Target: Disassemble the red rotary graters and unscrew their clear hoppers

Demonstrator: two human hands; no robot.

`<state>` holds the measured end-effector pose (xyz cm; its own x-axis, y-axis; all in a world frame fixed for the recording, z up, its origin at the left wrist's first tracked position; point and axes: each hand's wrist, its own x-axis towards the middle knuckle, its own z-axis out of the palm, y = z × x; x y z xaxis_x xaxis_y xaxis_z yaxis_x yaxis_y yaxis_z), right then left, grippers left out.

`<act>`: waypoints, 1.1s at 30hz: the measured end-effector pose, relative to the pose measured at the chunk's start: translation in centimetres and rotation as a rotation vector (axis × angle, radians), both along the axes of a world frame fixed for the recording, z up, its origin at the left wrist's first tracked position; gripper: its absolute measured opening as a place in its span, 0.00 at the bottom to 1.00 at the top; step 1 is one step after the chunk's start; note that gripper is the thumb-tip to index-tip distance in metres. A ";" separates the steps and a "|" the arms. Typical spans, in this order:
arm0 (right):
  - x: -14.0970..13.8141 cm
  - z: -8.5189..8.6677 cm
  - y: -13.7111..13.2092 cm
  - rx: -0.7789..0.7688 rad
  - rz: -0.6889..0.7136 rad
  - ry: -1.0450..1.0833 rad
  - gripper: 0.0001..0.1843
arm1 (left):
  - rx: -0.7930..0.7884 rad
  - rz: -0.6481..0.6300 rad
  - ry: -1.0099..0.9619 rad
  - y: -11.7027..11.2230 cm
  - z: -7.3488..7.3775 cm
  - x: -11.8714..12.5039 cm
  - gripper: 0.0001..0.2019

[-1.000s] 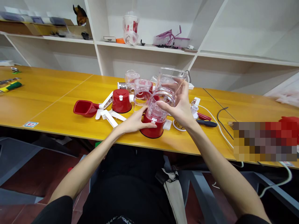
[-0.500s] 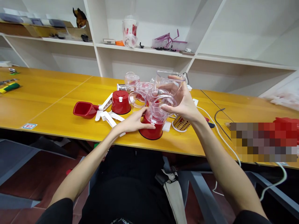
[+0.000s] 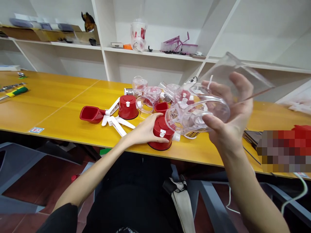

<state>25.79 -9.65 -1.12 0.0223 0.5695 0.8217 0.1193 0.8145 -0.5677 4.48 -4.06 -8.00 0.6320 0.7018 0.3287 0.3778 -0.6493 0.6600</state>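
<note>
One clear housing point(image 3: 190, 114) is clamped by the right hand's point(image 3: 228, 123) fingers, a red base point(image 3: 160, 125) by the left hand's point(image 3: 143, 131); the desk's point(image 3: 60, 119) front-edge sticker point(image 3: 36, 130) is unreadable.

The clear container point(image 3: 198, 116) looks like smooth, glossy plastic, the near red base point(image 3: 159, 128) like shiny opaque plastic, the tabletop point(image 3: 65, 92) like glossy wood and the black shirt point(image 3: 128, 200) like matt cloth.

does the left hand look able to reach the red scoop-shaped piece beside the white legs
Likely yes, once freed: the left hand holds a red base, but only low white legs seem to lie towards the scoop-shaped piece.
</note>
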 end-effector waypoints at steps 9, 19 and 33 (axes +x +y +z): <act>-1.3 -0.8 -3.3 0.186 -0.093 0.090 0.41 | 0.248 0.233 0.234 0.1 0.6 -0.8 0.43; -1.2 -1.1 -3.1 0.137 -0.077 0.127 0.43 | 0.277 0.400 0.235 0.8 0.4 -0.8 0.39; -2.3 -6.6 -6.7 -0.310 -0.150 0.435 0.43 | 0.412 0.344 0.097 -0.2 2.1 -1.7 0.17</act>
